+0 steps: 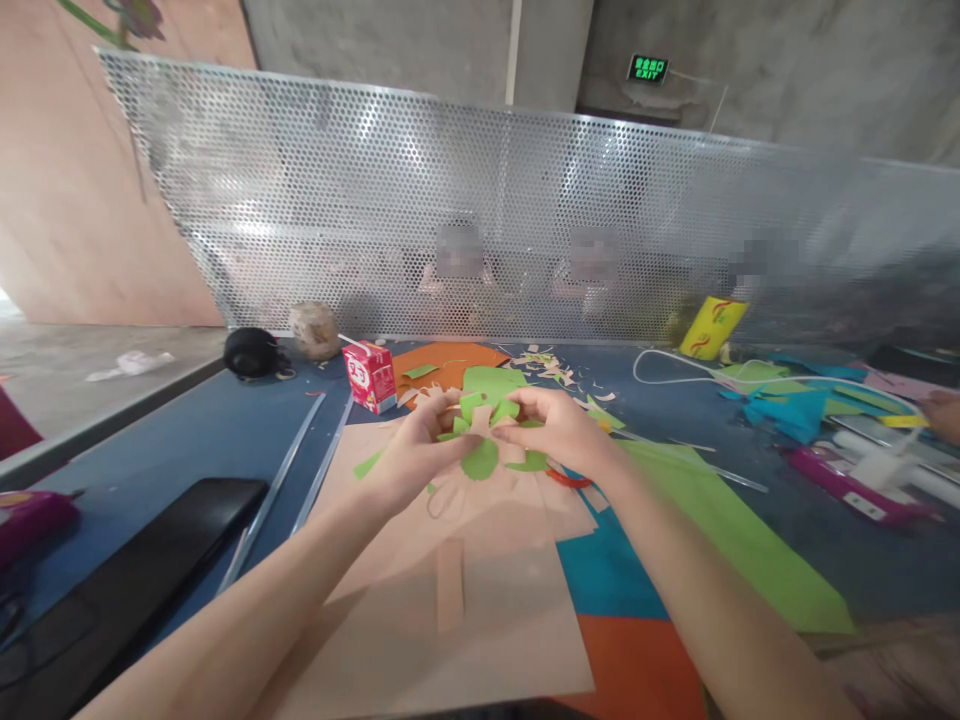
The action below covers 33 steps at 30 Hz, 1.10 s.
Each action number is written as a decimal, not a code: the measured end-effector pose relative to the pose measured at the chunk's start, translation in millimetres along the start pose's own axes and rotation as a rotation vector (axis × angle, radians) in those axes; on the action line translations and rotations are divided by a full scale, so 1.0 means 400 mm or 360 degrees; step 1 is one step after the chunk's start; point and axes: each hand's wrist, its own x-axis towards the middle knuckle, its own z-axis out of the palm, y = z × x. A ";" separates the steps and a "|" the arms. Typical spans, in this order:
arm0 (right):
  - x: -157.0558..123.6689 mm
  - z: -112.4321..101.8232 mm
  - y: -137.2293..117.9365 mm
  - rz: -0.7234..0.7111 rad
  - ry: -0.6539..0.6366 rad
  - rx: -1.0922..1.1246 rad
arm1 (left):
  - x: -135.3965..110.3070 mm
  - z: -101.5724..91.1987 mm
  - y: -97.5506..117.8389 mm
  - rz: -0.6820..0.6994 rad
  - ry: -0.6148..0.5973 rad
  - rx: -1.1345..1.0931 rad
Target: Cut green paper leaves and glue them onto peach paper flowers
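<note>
My left hand (420, 450) and my right hand (559, 430) meet over the middle of the blue table (187, 440), both pinched on a green paper cutout (484, 425) with petal-like lobes and pale peach strips among them. The cutout is held just above a large peach paper sheet (465, 600). One loose peach strip (450, 585) lies on that sheet. Orange-red scissor handles (566, 478) peek out under my right wrist.
A red drink carton (370, 375), a black round object (251, 352) and a brown ball (315, 328) stand at the back left. Green (735, 540), blue and orange paper sheets lie to the right. A perforated metal screen (487, 200) borders the far edge; people sit behind it. A dark flat device (142, 560) lies left.
</note>
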 end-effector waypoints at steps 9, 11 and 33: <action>0.001 0.001 0.011 -0.0090 0.0180 -0.0161 | 0.005 0.004 0.000 0.0051 0.0078 0.0071; 0.001 0.001 0.013 -0.0096 0.0190 -0.0166 | 0.005 0.003 0.000 0.0077 0.0075 0.0085; -0.006 0.001 0.001 -0.0080 0.0157 -0.0263 | 0.007 -0.013 -0.004 0.0261 0.0152 0.0149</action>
